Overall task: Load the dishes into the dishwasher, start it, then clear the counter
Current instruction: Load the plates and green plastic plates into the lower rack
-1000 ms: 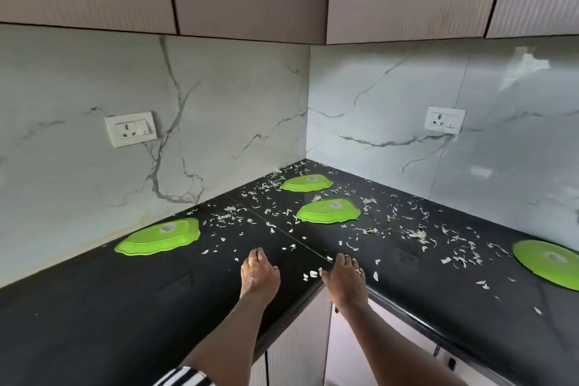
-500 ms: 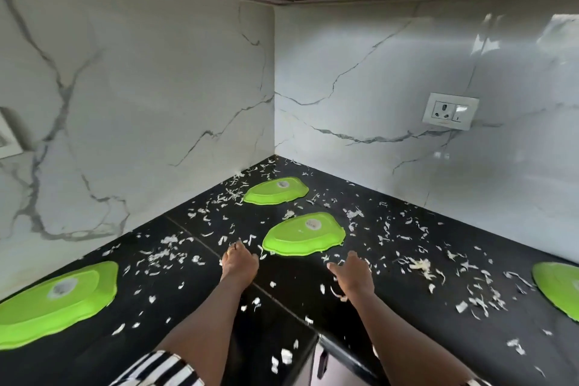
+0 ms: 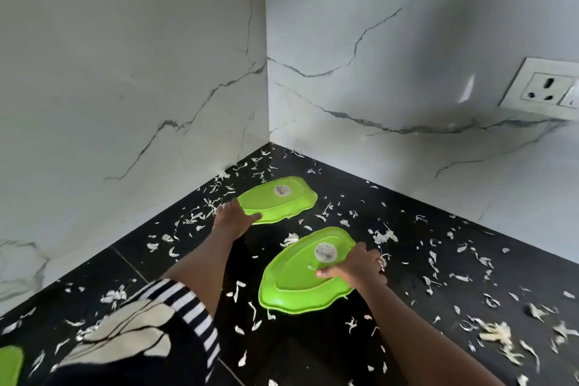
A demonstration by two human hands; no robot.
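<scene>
Two bright green scalloped plates lie upside down on the black counter (image 3: pixel 344 354) in the corner. My left hand (image 3: pixel 233 218) grips the left rim of the far green plate (image 3: pixel 279 199), thumb on top. The near green plate (image 3: pixel 300 273) is held at its right rim by my right hand (image 3: pixel 355 266), and its right side looks slightly lifted. Each plate carries a round white sticker on its underside. A sliver of a third green plate (image 3: pixel 9 365) shows at the bottom left edge.
White vegetable shavings (image 3: pixel 498 332) are scattered all over the counter. Marble-look walls meet in the corner just behind the far plate. A white wall socket (image 3: pixel 546 89) sits on the right wall. My striped sleeve (image 3: pixel 175 316) covers part of the lower left.
I have leaned in toward the corner. My hands left the counter's front edge, reached forward, and each has taken hold of a green plate.
</scene>
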